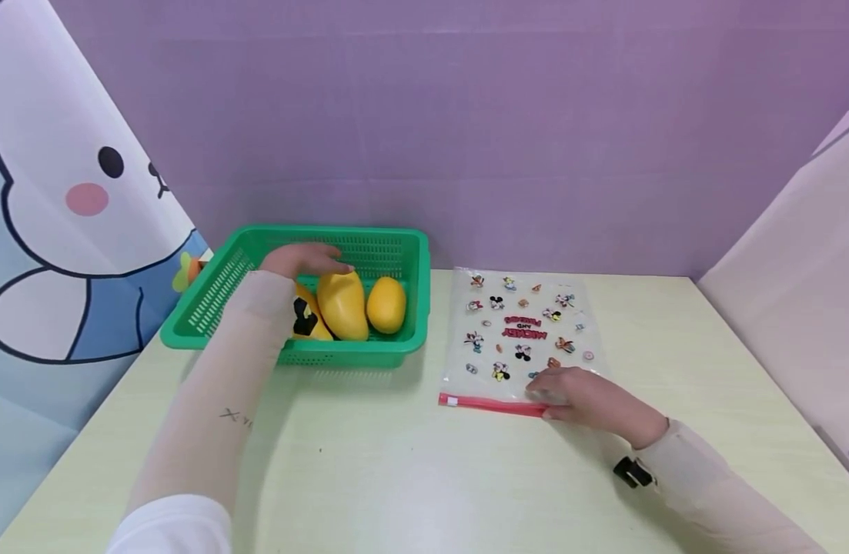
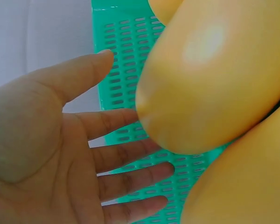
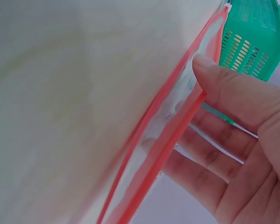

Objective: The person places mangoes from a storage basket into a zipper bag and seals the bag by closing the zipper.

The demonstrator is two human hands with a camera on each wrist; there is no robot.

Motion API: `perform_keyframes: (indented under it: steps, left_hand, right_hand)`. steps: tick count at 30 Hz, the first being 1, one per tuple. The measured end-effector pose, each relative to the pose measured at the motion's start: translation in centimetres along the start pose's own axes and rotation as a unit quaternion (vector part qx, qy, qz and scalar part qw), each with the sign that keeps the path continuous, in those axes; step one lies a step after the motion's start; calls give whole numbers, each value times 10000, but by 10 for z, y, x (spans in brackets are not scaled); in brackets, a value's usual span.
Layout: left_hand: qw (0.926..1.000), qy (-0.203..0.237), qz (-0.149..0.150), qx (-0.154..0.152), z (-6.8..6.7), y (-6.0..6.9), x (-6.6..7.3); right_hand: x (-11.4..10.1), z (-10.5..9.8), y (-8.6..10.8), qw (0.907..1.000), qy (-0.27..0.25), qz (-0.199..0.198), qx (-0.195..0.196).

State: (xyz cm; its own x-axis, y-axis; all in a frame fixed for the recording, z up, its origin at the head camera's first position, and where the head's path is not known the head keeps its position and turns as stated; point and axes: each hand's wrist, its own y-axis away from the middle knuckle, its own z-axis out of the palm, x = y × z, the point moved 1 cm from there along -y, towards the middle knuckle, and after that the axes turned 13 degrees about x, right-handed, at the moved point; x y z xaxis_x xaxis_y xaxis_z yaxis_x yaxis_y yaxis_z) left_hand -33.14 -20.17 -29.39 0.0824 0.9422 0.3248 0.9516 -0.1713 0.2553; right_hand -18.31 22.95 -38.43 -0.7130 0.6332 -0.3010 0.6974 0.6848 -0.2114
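Several yellow mangoes lie in a green basket point(image 1: 355, 354). My left hand point(image 1: 306, 259) is over the basket at the far end of the middle mango point(image 1: 344, 308). In the left wrist view that hand point(image 2: 60, 149) has its fingers spread and straight beside a mango point(image 2: 200, 79), the index fingertip at its surface. A clear zip bag point(image 1: 489, 362) with cartoon prints lies flat, its red zip edge toward me. My right hand point(image 1: 593, 400) pinches that edge; in the right wrist view the thumb is inside the parted red strips point(image 3: 177, 126), the fingers outside.
The basket stands left of the bag on the pale table point(image 1: 369, 477). A purple cloth point(image 1: 466, 138) hangs behind the table. Printed cloth point(image 1: 57, 231) with a white cartoon figure is at the left, and pale cloth point(image 1: 805, 269) at the right.
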Motion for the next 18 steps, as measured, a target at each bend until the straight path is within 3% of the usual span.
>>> perform_keyframes:
  steps: [9, 18]
  left_hand:
    - [9998, -130, -126, -106, 6, -4, -3]
    - [9992, -29, -340, -189, 9, -9, -6]
  right_hand:
    - [-2, 0, 1, 9992, -61, 374, 99]
    - [-7, -2, 0, 9990, 190, 366, 197]
